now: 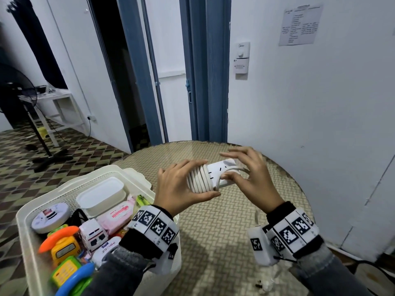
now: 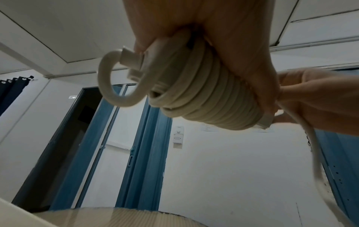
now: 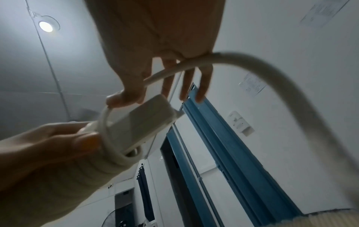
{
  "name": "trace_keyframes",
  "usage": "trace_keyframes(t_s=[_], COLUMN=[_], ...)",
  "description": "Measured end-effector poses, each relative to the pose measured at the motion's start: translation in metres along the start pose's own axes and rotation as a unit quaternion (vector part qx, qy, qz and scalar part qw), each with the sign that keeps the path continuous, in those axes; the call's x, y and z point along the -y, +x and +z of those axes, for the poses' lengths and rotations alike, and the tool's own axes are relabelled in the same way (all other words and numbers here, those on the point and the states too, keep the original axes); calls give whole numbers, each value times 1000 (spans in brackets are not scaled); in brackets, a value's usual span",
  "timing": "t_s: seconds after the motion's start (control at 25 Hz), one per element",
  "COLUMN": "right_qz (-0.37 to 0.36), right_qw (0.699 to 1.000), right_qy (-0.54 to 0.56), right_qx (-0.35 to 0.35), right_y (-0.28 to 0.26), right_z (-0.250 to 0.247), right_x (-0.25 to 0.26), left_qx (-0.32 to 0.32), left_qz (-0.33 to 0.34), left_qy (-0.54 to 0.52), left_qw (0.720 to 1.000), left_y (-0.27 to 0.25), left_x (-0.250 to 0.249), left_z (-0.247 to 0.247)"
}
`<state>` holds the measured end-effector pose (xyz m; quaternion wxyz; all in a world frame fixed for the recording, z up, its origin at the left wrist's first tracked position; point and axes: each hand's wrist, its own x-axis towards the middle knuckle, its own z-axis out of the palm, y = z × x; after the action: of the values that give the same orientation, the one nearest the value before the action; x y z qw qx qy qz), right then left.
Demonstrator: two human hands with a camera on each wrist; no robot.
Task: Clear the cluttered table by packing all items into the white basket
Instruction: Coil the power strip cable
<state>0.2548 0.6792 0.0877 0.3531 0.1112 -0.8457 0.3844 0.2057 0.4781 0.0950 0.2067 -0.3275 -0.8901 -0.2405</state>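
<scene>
At the near left corner stands the white basket (image 1: pixel 136 178), on the round worktop (image 1: pixel 224 221) with a woven pattern. It is already full of things: a blue ring (image 1: pixel 74 278), a yellow toy bus (image 1: pixel 64 251), an orange carrot toy (image 1: pixel 57 237), a white toy car (image 1: pixel 94 233), a round white device (image 1: pixel 50 216), a pink pack of wipes (image 1: pixel 116 214) and, further back, a white lidded box (image 1: pixel 101 195).

Above the middle of the worktop, to the right of the basket, both hands hold a white power strip (image 1: pixel 218 170) in the air. The left hand (image 1: pixel 177 189) grips the end where the cable (image 1: pixel 199 178) is wound in many tight turns around the strip; its fingers (image 1: pixel 192 163) curl over the coil and the thumb presses from below. In the left wrist view a free loop of the cable (image 2: pixel 108 86) stands out from the strip's end.

The right hand (image 1: pixel 254 178) pinches the loose part of the cable against the strip between thumb and first finger, while its other fingers (image 3: pixel 204 86) are spread and straight. From this hand the loose cable (image 3: pixel 272 73) curves away and down.

Behind the worktop there is a white wall with a paper notice (image 1: pixel 299 24), a wall switch (image 1: pixel 242 58) and a blue door frame (image 1: pixel 205 71).
</scene>
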Motion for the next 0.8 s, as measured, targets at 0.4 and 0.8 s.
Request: trace_keyframes(t_s=[0.4,0.8], right_qz=[112,100], right_qw=[988,953], right_qy=[94,282], right_qx=[55,-48], right_y=[1,1], right_z=[-13,-33], right_x=[-9,-21], left_qx=[22,20], left_qz=[18,33], left_qy=[-18,-103], left_qw=[999,994], left_y=[2,1], left_x=[-12,-6], left_z=[-2,-25])
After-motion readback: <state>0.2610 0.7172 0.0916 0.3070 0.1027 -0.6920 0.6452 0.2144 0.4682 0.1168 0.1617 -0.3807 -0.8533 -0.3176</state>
